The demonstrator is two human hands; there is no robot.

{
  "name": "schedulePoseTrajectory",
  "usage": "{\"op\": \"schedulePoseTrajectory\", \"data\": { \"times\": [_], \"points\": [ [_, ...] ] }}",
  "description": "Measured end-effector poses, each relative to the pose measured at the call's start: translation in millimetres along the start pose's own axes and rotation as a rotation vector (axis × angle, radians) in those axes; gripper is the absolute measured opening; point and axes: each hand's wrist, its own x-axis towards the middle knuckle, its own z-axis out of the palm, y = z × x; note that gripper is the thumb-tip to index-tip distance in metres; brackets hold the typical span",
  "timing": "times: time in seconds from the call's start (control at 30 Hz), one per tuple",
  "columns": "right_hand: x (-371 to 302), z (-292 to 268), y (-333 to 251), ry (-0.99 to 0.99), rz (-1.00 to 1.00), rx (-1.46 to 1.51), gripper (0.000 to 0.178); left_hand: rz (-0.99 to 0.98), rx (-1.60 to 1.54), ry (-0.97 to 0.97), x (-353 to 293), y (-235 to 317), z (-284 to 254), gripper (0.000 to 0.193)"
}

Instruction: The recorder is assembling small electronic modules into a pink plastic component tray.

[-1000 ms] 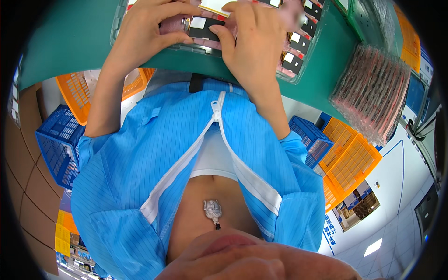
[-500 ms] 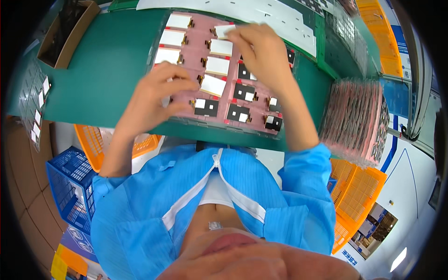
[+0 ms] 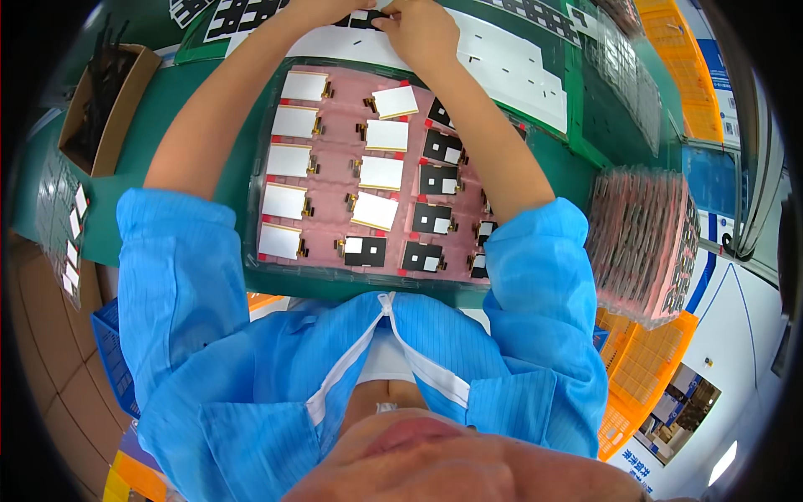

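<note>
Both my hands reach to the far side of the bench, over a white sheet (image 3: 330, 43) that carries a row of black stickers. My right hand (image 3: 421, 32) pinches a black sticker (image 3: 365, 18) at the sheet's far part. Beside it, my left hand (image 3: 326, 8) is partly cut off by the upper edge; its fingers are drawn together at the sheet, and what they hold is hidden. Between my forearms lies a clear tray with a pink lining (image 3: 333, 176). In it sit small white-faced flat modules (image 3: 381, 173) with short ribbon tails, and black-faced ones (image 3: 365, 251) with white squares.
At right stands a tall stack of filled pink trays (image 3: 640, 243). An open cardboard box (image 3: 109, 109) with dark strips is at far left, near a clear tray with white pieces (image 3: 63, 209). Orange crates (image 3: 644, 368) and a blue crate (image 3: 113, 351) stand below the bench.
Both hands have left the tray and moved away to the sheet of black stickers. The far white module lies in its row, and white modules in the left column show uncovered.
</note>
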Motion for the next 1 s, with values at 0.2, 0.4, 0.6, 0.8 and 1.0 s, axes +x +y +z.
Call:
{"op": "schedulePoseTrajectory", "data": {
  "times": [0.2, 0.4, 0.6, 0.8, 1.0],
  "points": [
    [4, -5, 4, -0.037, 0.028, 0.095, 0.022, -0.046, 0.022, -0.212, 36, -28, 12, 0.010],
    [0, -11, -3, 0.017, -0.063, 0.134, 0.023, -0.012, 0.109, -0.218, 43, -39, 14, 0.010],
    [-5, 8, 16, 0.029, -0.167, 0.165, 0.019, -0.068, 0.125, -0.235, 46, -43, 23, 0.009],
    [-77, -119, -35, -0.444, 0.266, 0.871, 0.011, 0.111, 0.060, 0.018, -1, -34, 7, 0.021],
    [-173, -138, -8, -0.352, 0.177, 0.869, 0.009, 0.205, -0.171, 0.008, -135, 67, -38, 0.015]
  ]
}}
